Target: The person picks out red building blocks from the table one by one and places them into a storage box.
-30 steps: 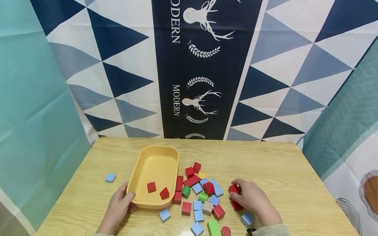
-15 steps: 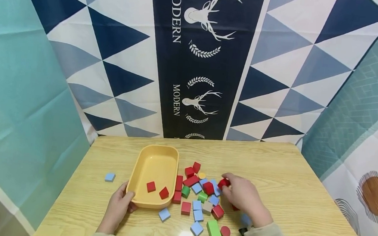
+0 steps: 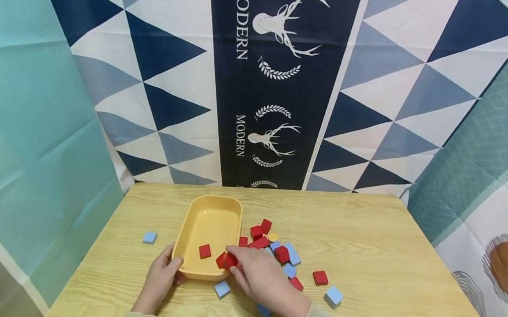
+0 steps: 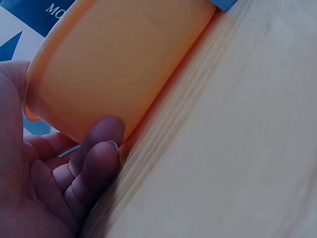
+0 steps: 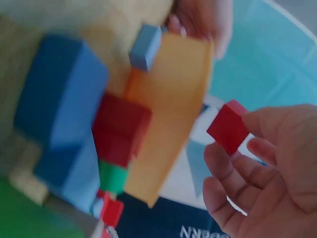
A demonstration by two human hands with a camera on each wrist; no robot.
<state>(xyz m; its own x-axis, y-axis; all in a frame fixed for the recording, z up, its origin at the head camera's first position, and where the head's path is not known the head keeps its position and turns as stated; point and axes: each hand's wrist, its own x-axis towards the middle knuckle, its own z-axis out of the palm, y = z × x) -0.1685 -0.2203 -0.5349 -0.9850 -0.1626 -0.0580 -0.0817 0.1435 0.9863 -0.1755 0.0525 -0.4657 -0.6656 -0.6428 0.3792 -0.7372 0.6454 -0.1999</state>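
The left hand [image 3: 161, 273] grips the yellow tray [image 3: 212, 225] by its near left corner, seemingly for steadiness, while the right hand [image 3: 263, 278], its grip narrow, pinches a red block [image 3: 230, 261] above the near right corner.

The left hand [image 4: 49, 178] grips an orange tray [image 4: 121, 62].

Pale wood-grained surface [image 3: 365, 233], yellow tray [image 3: 209, 225] left of centre, small blue block [image 3: 149, 238] apart on its left, blue piece [image 3: 222, 289] just before it, partly hidden red-and-blue cluster [image 3: 282, 254] on its right, lone red piece [image 3: 320, 278] near a blue cube [image 3: 333, 296].
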